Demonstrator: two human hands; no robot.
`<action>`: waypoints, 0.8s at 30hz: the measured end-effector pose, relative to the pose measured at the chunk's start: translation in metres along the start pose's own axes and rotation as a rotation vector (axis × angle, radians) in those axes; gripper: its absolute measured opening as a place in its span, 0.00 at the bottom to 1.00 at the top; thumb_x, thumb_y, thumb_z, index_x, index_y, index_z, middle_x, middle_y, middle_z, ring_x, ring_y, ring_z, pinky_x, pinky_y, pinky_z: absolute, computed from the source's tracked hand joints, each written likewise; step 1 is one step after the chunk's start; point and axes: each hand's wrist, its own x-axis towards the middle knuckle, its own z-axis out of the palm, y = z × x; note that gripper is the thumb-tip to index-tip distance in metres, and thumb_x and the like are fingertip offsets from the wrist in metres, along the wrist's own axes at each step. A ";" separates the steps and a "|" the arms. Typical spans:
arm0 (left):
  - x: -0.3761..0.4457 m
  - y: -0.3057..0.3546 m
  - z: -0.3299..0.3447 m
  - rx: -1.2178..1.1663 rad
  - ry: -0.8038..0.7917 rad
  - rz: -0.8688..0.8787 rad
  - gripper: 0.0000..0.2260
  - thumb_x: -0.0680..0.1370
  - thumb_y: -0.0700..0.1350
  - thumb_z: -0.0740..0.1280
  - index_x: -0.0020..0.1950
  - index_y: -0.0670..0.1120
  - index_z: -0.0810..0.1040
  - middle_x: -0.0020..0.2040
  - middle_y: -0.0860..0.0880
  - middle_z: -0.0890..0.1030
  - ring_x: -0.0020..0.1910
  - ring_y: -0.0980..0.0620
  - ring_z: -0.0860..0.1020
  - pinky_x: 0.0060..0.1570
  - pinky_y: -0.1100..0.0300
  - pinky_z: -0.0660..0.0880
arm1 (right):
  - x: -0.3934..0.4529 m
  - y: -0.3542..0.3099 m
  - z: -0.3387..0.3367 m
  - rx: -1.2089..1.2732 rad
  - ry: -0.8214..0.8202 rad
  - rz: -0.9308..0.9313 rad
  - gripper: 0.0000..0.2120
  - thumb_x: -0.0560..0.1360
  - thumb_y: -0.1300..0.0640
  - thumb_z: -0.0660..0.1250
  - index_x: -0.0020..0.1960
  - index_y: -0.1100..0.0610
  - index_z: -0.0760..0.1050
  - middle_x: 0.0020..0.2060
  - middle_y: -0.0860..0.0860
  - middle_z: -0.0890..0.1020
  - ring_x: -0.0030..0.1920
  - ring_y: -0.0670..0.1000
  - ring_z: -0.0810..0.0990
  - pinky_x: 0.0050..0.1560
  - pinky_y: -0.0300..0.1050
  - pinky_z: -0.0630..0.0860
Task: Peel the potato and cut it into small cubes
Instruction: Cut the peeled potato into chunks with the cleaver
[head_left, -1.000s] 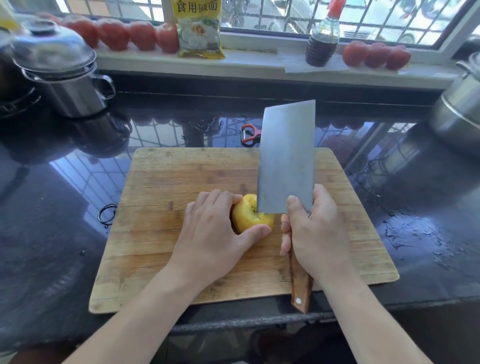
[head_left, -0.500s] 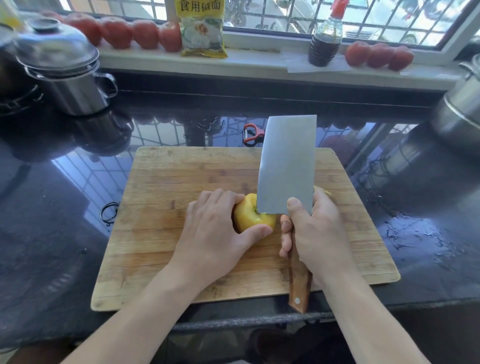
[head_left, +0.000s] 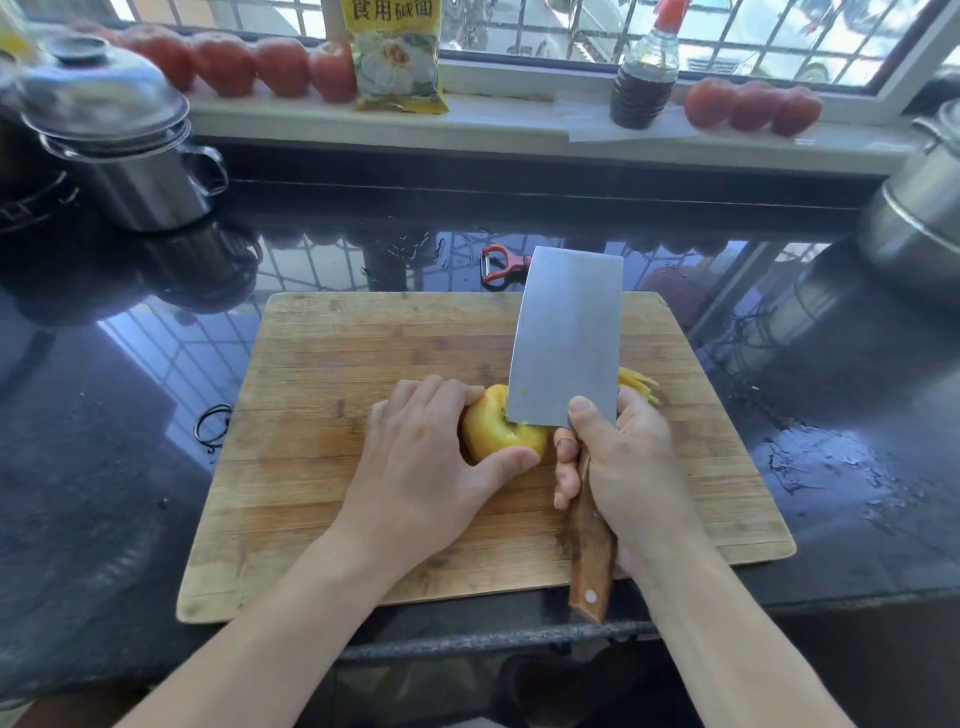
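Note:
A peeled yellow potato (head_left: 496, 431) lies in the middle of the wooden cutting board (head_left: 322, 364). My left hand (head_left: 426, 457) grips it from the left, thumb curled under its near side. My right hand (head_left: 618, 467) holds the wooden handle of a cleaver (head_left: 566, 338), whose broad blade stands upright with its edge in the potato's right end. Thin yellow potato slices (head_left: 639, 387) lie just beyond my right hand, partly hidden by blade and hand.
A red peeler (head_left: 498, 265) lies on the wet black counter (head_left: 104, 441) behind the board. Steel pots stand at far left (head_left: 130, 156) and far right (head_left: 919, 218). Tomatoes (head_left: 753, 106), a yellow packet (head_left: 395, 52) and a sauce bottle (head_left: 644, 78) line the windowsill. A black ring (head_left: 213, 426) lies left of the board.
The cleaver blade has come down from a raised tilt into the potato's right end. Cut slices now show beside my right hand. My left hand keeps its hold.

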 end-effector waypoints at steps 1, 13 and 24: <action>0.000 0.000 0.000 -0.002 -0.001 -0.003 0.33 0.68 0.75 0.61 0.62 0.53 0.77 0.53 0.61 0.75 0.58 0.57 0.70 0.57 0.56 0.64 | 0.001 0.000 0.000 0.035 -0.006 0.015 0.08 0.85 0.59 0.58 0.60 0.59 0.74 0.30 0.53 0.74 0.23 0.51 0.69 0.24 0.43 0.72; -0.003 0.004 -0.005 -0.003 -0.010 0.002 0.32 0.70 0.73 0.64 0.66 0.54 0.76 0.54 0.62 0.74 0.60 0.58 0.68 0.60 0.57 0.62 | 0.001 -0.021 -0.004 -0.347 0.058 -0.259 0.05 0.84 0.59 0.59 0.53 0.58 0.71 0.30 0.54 0.76 0.21 0.54 0.74 0.22 0.46 0.73; -0.002 0.003 -0.006 -0.034 -0.015 -0.021 0.31 0.69 0.73 0.65 0.64 0.56 0.77 0.54 0.63 0.76 0.59 0.58 0.69 0.61 0.55 0.66 | 0.002 -0.027 -0.004 -0.536 -0.063 -0.346 0.04 0.84 0.60 0.60 0.51 0.54 0.71 0.30 0.59 0.78 0.22 0.53 0.75 0.22 0.43 0.71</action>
